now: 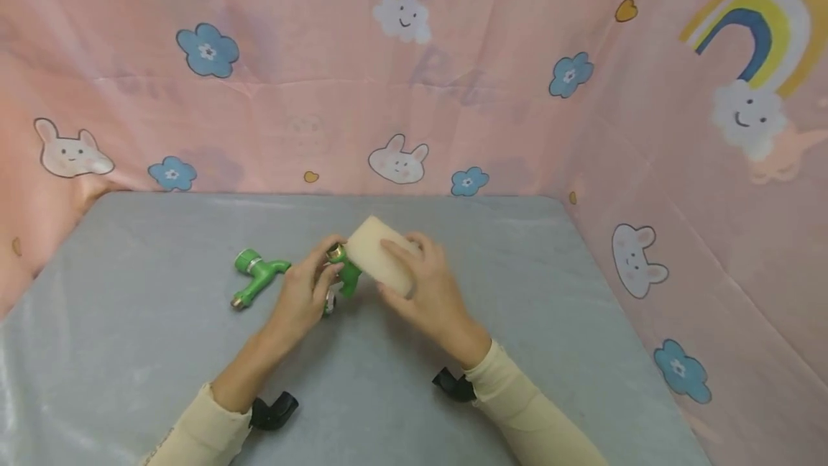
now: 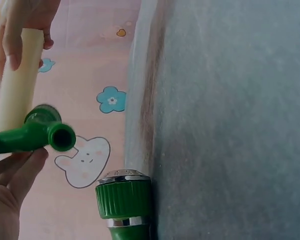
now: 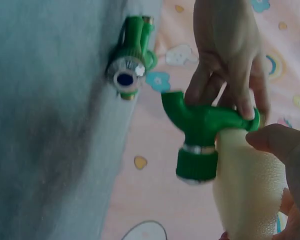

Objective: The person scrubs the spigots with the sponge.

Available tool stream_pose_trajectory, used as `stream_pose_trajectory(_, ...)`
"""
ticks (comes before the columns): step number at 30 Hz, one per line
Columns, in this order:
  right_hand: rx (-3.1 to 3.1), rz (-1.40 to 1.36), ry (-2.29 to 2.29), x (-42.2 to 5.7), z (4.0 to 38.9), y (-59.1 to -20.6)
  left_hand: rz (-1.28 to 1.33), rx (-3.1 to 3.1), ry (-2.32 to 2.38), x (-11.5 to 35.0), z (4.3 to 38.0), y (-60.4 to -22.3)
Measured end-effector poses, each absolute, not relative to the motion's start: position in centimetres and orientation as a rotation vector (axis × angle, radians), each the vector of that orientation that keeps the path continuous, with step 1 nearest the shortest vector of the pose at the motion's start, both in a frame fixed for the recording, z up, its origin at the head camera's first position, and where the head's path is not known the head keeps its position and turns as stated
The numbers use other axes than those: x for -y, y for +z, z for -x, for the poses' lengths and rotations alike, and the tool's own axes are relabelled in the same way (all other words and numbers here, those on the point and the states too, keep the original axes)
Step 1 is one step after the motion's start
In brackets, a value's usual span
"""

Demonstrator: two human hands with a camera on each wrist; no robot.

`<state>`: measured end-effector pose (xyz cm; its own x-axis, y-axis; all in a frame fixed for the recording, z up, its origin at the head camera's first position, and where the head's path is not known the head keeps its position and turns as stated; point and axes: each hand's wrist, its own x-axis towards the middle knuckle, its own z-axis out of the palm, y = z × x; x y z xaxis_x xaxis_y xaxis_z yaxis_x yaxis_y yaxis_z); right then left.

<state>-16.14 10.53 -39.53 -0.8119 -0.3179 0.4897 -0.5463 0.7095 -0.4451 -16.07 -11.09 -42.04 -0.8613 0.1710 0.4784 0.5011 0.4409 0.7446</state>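
My left hand (image 1: 304, 282) grips a green faucet (image 1: 350, 279) by its brass-threaded end, above the table. In the right wrist view this faucet (image 3: 202, 120) shows a curved spout and a ribbed green knob with a metal band. My right hand (image 1: 427, 282) holds a cream-coloured sponge block (image 1: 382, 254) between thumb and fingers. The sponge (image 3: 250, 185) lies right against the faucet's body in that view. A second green faucet (image 1: 259, 279) rests on the table to the left of my left hand; its ribbed knob (image 2: 125, 197) fills the bottom of the left wrist view.
The table (image 1: 550, 351) has a grey cloth cover. A pink curtain (image 1: 491, 121) with rainbows, rabbits and flowers rises along its back and sides. Black curved pieces (image 1: 274, 410) stick out at both sleeve cuffs.
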Motion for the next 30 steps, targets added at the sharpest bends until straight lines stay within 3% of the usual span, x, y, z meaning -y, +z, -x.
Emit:
stream_pose_trajectory(8,2.574,-0.642,0.756,-10.2,16.1,-39.8,0.494,2.428,-1.261,10.9,16.1,-42.1)
stream_pose_trajectory(17,2.533,-0.404,0.862,-12.0,17.4,-39.6,0.526,2.503,-1.276,11.1,16.3,-42.6)
stream_pose_trajectory(23,2.538,-0.608,1.117,-11.3,16.9,-39.6,0.534,2.405,-1.673,11.0,16.6,-42.5)
stream_pose_trajectory(30,2.576,-0.63,1.23,-10.5,16.1,-39.8,0.409,2.335,-2.005,10.6,16.4,-42.3)
